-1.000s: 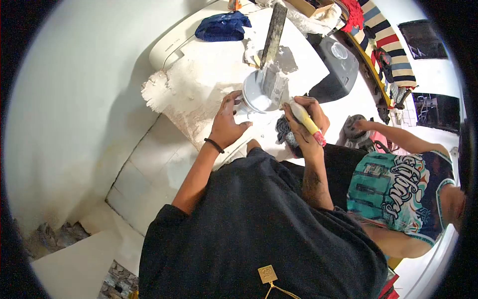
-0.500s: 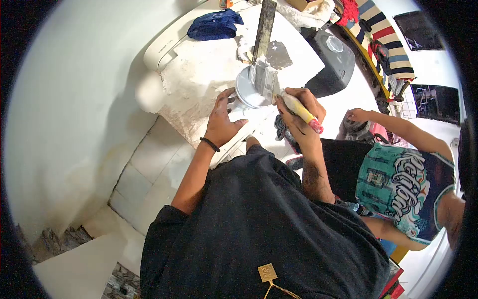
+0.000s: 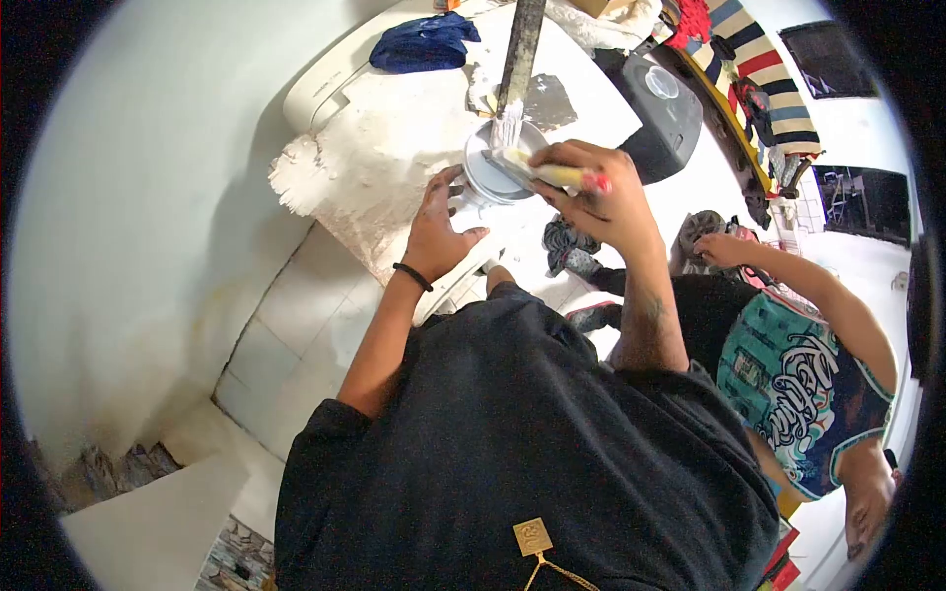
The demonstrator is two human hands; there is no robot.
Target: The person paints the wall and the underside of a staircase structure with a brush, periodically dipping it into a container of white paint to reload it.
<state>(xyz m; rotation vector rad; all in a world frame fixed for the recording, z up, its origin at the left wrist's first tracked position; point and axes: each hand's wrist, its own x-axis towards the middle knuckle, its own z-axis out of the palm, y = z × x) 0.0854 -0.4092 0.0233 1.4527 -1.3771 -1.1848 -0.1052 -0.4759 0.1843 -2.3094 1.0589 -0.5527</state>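
My right hand (image 3: 606,202) is closed round the handle of a putty knife (image 3: 576,178), which is pale yellow with a red end. Its flat grey head, partly blurred, reaches over a round white tub (image 3: 480,182) with pale contents. A long, stained wooden stick (image 3: 522,59) slants down into the tub, its lower end coated white. Knife head and stick end meet or overlap there; contact is hard to tell. My left hand (image 3: 434,231), with a black wristband, cups the tub's near left side, fingers along the wall and thumb apart.
The tub stands on a white, stained surface (image 3: 394,118) bearing a dark blue cloth (image 3: 424,44) and crusty residue. A dark grey container (image 3: 665,118) is at right. Close to my right side sits a person in a teal patterned top (image 3: 788,364). Striped fabric (image 3: 759,69) lies beyond.
My right hand has moved up and turned, bringing the putty knife's handle nearly level and its head toward the stick. My left hand stays put. The person at right has shifted slightly.
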